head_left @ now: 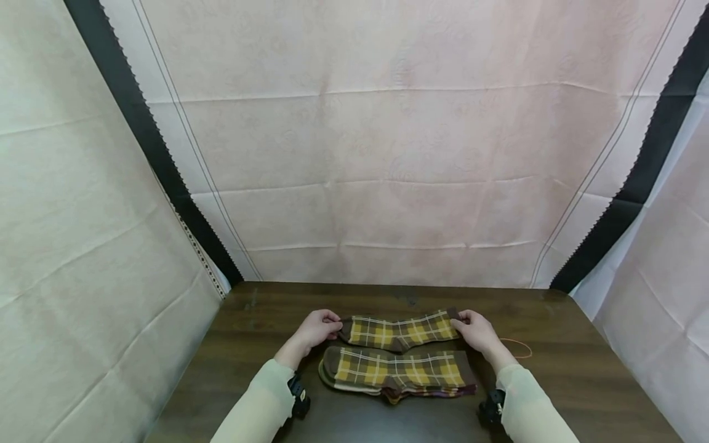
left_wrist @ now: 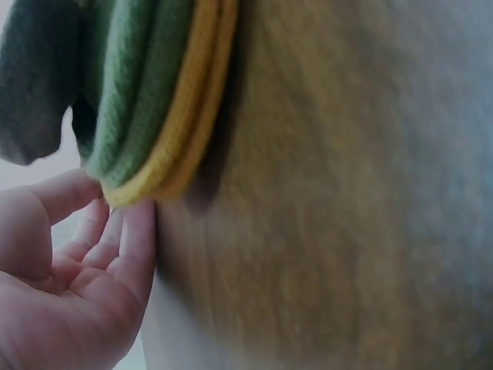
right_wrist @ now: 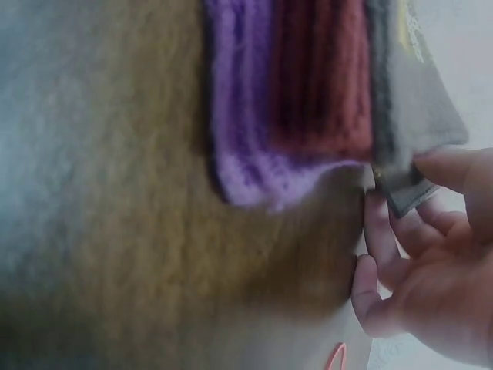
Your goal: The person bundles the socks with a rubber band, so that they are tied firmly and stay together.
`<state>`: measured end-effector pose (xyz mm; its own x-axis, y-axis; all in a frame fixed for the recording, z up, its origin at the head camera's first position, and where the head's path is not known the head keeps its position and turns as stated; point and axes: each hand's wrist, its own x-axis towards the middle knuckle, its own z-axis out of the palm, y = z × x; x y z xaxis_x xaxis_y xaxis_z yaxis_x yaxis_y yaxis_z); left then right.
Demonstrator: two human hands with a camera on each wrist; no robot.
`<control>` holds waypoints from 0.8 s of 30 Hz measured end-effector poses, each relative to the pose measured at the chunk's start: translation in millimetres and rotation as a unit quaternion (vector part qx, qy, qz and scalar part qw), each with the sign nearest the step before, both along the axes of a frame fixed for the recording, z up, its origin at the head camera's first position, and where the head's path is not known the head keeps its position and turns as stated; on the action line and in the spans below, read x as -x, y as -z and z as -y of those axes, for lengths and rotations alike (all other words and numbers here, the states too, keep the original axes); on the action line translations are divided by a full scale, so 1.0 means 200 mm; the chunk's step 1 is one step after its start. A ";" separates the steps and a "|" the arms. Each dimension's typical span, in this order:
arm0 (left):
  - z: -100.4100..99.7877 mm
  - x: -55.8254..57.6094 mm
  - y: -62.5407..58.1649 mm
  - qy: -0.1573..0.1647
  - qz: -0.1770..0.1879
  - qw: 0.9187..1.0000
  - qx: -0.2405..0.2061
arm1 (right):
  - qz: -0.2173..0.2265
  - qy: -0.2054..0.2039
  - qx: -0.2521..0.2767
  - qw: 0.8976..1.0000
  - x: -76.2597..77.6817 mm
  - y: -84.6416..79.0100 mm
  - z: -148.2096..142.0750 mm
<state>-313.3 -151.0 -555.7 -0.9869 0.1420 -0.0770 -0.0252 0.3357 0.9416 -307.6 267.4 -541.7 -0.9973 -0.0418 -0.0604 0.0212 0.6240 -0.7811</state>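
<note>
A yellow-and-brown plaid sock (head_left: 401,332) is stretched sideways between my two hands, just beyond a stack of socks. My left hand (head_left: 317,329) pinches its dark toe end; in the left wrist view, the stack hides that left hand's (left_wrist: 77,285) fingertips. At the other end, my right hand (head_left: 477,329) holds the brown cuff (right_wrist: 404,189) between thumb and fingers. Closer to me lies the sock stack (head_left: 396,372), topped by another plaid sock. Green toes (left_wrist: 146,85) and yellow toes (left_wrist: 189,131) show at its left, with purple (right_wrist: 243,116) and dark red ribbed cuffs (right_wrist: 320,85) at its right.
All of this is on a dark brown wooden table (head_left: 266,307). A thin orange-pink loop (head_left: 526,351) lies beside my right wrist. Pale fabric walls (head_left: 388,184) with black edge strips stand behind the table and along both sides.
</note>
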 end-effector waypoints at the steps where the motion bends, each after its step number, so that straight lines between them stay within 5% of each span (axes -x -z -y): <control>1: 0.00 0.00 0.00 -0.002 0.002 1.000 -0.009 | 0.000 -0.001 0.004 1.000 0.00 0.00 0.00; 14: 0.02 -0.02 -0.07 -0.050 0.003 0.993 -0.107 | -0.033 0.007 0.110 0.993 -0.06 -0.05 0.02; 24: 0.06 -0.12 -0.16 -0.053 -0.015 0.983 -0.175 | -0.023 0.024 0.191 0.981 -0.18 -0.09 0.00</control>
<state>-289.6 -163.3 -524.4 -0.9986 0.0511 -0.0129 -0.0135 -0.0110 0.9998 -271.8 267.9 -522.9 -1.0000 -0.0059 -0.0048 0.0029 0.2839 -0.9588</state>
